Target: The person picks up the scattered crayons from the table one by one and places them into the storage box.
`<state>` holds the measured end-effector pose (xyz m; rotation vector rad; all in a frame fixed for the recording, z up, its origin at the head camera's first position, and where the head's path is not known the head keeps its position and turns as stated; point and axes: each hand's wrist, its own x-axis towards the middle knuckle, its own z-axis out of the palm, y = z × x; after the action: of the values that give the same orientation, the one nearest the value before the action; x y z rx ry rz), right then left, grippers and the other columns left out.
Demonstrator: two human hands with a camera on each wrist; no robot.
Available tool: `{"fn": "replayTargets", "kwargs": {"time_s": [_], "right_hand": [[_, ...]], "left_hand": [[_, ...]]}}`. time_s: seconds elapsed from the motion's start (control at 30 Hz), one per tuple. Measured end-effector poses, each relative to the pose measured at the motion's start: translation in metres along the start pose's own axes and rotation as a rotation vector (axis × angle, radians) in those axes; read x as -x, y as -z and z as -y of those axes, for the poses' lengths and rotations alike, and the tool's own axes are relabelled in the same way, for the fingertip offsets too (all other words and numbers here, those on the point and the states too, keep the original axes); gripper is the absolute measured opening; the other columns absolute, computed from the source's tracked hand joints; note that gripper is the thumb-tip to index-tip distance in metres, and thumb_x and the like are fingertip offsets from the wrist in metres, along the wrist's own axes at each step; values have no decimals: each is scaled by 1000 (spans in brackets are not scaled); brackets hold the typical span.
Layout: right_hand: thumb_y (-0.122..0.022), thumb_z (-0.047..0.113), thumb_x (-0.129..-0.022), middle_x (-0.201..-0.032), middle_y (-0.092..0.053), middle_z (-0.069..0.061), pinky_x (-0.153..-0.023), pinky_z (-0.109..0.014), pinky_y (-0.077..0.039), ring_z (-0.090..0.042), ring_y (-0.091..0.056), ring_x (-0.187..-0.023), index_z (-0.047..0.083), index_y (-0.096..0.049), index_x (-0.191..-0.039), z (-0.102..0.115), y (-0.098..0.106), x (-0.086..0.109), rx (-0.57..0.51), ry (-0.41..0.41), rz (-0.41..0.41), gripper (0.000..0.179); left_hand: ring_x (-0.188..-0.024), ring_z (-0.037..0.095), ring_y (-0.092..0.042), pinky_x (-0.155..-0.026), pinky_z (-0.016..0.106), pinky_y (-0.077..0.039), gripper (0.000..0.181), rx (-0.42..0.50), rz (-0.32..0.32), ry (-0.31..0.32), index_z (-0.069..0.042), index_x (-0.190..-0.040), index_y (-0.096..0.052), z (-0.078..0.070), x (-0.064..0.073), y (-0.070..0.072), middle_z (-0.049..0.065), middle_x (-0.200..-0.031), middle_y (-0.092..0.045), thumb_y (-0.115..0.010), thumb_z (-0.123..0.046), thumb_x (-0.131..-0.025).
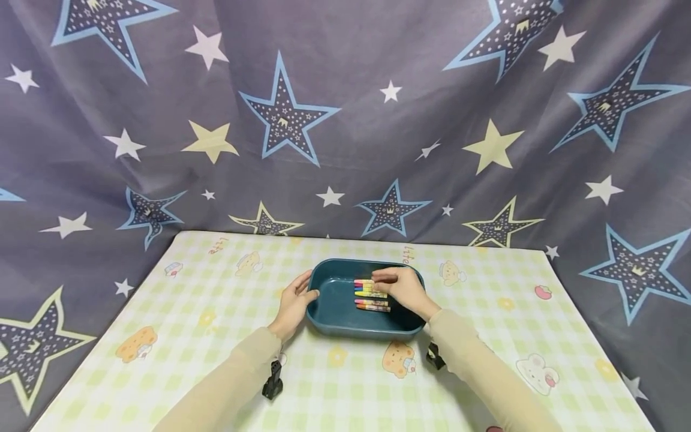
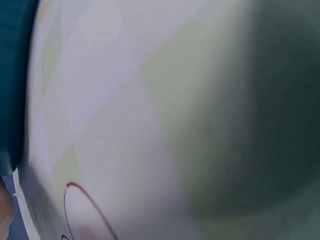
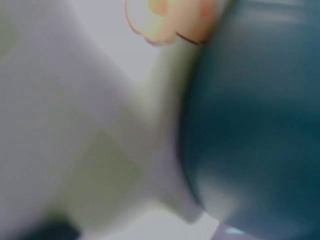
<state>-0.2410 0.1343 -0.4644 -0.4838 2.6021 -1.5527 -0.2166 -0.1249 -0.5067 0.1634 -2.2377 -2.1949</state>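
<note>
A dark teal rectangular plastic tray [image 1: 337, 327] with rounded corners stands on the table. My left hand [image 1: 293, 306] grips its left end, thumb over the rim and fingers along the outside. Inside, right of centre, several crayons [image 1: 371, 294] lie side by side in a row, their coloured tips pointing left. My right hand [image 1: 406, 290] reaches over the tray's right side with bent fingers at the far crayons, covering part of them. I cannot tell whether it pinches one. The tray's outer wall shows in the left wrist view [image 2: 11, 90] and the right wrist view [image 3: 255, 125].
A green-and-white checked tablecloth [image 1: 216, 348] with cartoon prints covers the table. Behind it hangs a dark curtain [image 1: 345, 150] with stars. Black wrist-camera mounts [image 1: 272, 381] sit below both wrists, close to the cloth.
</note>
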Motion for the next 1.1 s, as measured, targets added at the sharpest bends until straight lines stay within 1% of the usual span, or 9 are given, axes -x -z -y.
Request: {"fn": "replayTargets", "kwargs": {"time_s": [0.13,0.27,0.47,0.57,0.63,0.77,0.9,1.0,1.1], "right_hand": [[-67,9,-82,-103,-68,-15,-76,-27,-57,-22,-66,-91,6,-68,-109,6,22,13,-38,12,-9,28],[-66,8,-82,-107,-66,-18,-80,-28,-56,-24,-65,-95,4,-66,-111,0,43,30,-55,-9,-15,29],[-64,7,-84,-108,-65,-20,-81,-21,-55,-13,-66,-92,-3,-63,-113,-20,69,53,-66,-40,-83,31],[-64,6,-83,-106,-66,-21,-79,-18,-54,-6,-66,-88,-4,-63,-112,-26,80,60,-80,-36,-146,30],[-65,7,-83,-105,-66,-20,-78,-16,-54,-4,-66,-87,-3,-64,-110,-29,86,64,-49,-30,-160,29],[-65,8,-83,-104,-67,-18,-74,-18,-55,-11,-67,-87,-3,-66,-108,-37,92,73,53,-44,-109,27],[-65,5,-82,-102,-68,-17,-72,-18,-55,-17,-68,-86,-4,-65,-107,-53,96,86,111,-78,-64,26],[-66,5,-81,-100,-68,-17,-71,-17,-54,-17,-67,-86,-5,-65,-107,-65,99,95,110,-106,-33,28],[-68,8,-80,-99,-68,-18,-70,-17,-55,-17,-68,-85,-7,-63,-108,-76,102,102,108,-105,2,33]], "left_hand": [[-133,29,-35,-110,39,-33,57,4,6,4,-9,-138,-41,1,0,-2,15,-140,-42,-56,-1,-83],[-134,29,-33,-111,39,-32,57,-2,2,23,-9,-138,-40,3,3,-2,14,-141,-40,-56,-2,-84],[-135,28,-32,-111,37,-31,57,-25,7,18,-12,-138,-40,1,2,-2,12,-141,-41,-55,-3,-84],[-134,28,-32,-111,38,-31,57,-32,15,9,-11,-138,-40,-2,0,-2,13,-140,-41,-56,-4,-84],[-134,29,-32,-111,40,-31,57,-29,20,-5,-10,-138,-39,-4,-1,-2,14,-140,-41,-55,-3,-84],[-133,28,-33,-110,40,-33,56,-19,15,-7,-10,-138,-40,-6,-2,-3,14,-140,-42,-55,-3,-84],[-134,28,-33,-111,38,-32,57,-9,18,9,-10,-138,-40,-6,-2,-5,13,-140,-41,-56,-2,-84],[-134,28,-32,-112,37,-31,57,-1,16,16,-10,-138,-40,-3,-2,-4,12,-140,-41,-56,-2,-84],[-134,27,-33,-111,37,-31,57,0,14,12,-11,-138,-40,-3,-2,-3,12,-140,-41,-56,-3,-84]]}}
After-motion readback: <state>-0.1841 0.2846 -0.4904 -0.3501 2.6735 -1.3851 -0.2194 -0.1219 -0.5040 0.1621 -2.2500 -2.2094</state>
